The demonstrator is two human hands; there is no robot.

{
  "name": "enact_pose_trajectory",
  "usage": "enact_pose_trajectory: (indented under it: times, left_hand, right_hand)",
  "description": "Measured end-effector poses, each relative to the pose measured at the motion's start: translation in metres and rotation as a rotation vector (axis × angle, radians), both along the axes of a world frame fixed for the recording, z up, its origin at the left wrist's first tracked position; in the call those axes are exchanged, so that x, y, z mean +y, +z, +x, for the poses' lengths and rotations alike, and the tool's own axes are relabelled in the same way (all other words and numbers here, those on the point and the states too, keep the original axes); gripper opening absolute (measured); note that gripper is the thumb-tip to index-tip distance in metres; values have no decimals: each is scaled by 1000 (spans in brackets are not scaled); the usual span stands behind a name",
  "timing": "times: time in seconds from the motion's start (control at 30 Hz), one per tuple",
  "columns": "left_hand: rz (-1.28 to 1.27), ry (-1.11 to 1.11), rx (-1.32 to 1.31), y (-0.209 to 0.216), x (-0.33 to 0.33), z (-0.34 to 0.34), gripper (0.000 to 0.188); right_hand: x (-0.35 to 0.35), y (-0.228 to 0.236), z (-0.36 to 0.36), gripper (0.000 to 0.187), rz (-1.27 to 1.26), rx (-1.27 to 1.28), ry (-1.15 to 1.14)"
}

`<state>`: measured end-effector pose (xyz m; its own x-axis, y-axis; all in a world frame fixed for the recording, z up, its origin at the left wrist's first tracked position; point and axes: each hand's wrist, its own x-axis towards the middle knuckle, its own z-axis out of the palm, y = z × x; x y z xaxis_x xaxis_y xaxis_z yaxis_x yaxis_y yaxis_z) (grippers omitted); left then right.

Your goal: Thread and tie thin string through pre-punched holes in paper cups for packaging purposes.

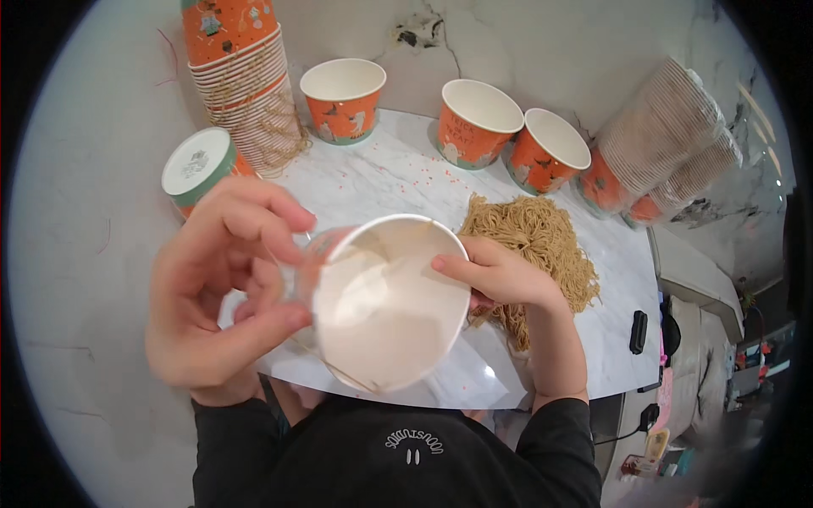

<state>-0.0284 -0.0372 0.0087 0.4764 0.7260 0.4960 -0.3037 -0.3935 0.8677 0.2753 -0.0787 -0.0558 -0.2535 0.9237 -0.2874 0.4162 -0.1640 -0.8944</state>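
Observation:
My right hand [504, 273] grips a round paper tub [398, 305] by its right side, thumb over the rim. The tub is tilted so its white inside faces me; its outer wall shows orange at the left. My left hand [224, 292] is beside the tub's left wall, fingers curled but apart, partly blurred. A thin tan string [351, 379] crosses the tub's lower rim and runs toward the left hand. Whether those fingers touch the string is too blurred to make out. Just right of the tub, a heap of tan string [533, 241] lies on the table.
A tall stack of orange tubs [246, 102] with string draped over it stands far left, beside an upturned tub [199, 165]. Three tubs [343, 93] stand upright along the back. Plastic-wrapped tub stacks [665, 135] lean far right. A black object [638, 332] lies at the marble-patterned table's [618, 364] right edge.

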Motion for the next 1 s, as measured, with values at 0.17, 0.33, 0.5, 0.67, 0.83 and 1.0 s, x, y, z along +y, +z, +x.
enact_pose_trajectory:
  times: [0.17, 0.33, 0.5, 0.67, 0.83, 1.0]
  left_hand:
    - [290, 542, 582, 3, 6, -49, 31]
    - [439, 705, 538, -27, 35, -96, 19]
    - [604, 774, 313, -39, 70, -135, 10]
    - [794, 750, 691, -78, 109, -152, 19]
    - [413, 854, 441, -118, 127, -163, 59]
    - [-6, 856, 367, -122, 147, -145, 106]
  right_hand:
    - [31, 4, -47, 35, 171, 50, -106]
    - [98, 7, -109, 83, 961, 144, -311]
    - [195, -16, -194, 88, 1303, 177, -337]
    - [266, -76, -228, 73, 1260, 131, -330]
    - [261, -93, -239, 83, 1287, -360, -203]
    - [239, -103, -213, 78, 1205, -478, -158]
